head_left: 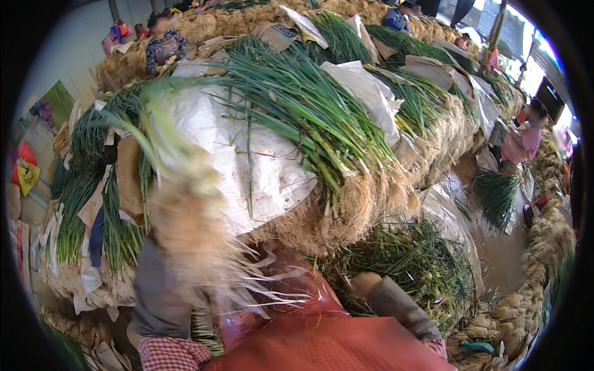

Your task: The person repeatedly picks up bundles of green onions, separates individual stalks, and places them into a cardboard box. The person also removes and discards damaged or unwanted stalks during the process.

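A motion-blurred bunch of scallions [185,204] is lifted in front of me on the left, its pale roots fanning toward my apron. My left sleeve [162,283] runs up to this bunch; the hand gripping it is hidden behind the roots. My right hand [365,284] is blurred, low above a heap of loose green leaf trimmings [417,264], and its fingers cannot be made out. Ahead, a pile of scallions [320,120] lies with roots toward me, partly on a white plastic sheet [236,153].
A red apron [329,343] covers my front. More stacked scallions [79,213] with sheets between them stand at left. People sit at the back left [164,46], the back [397,18] and the right [524,134]. The floor at right [496,250] looks wet, beside a row of bundled roots [543,259].
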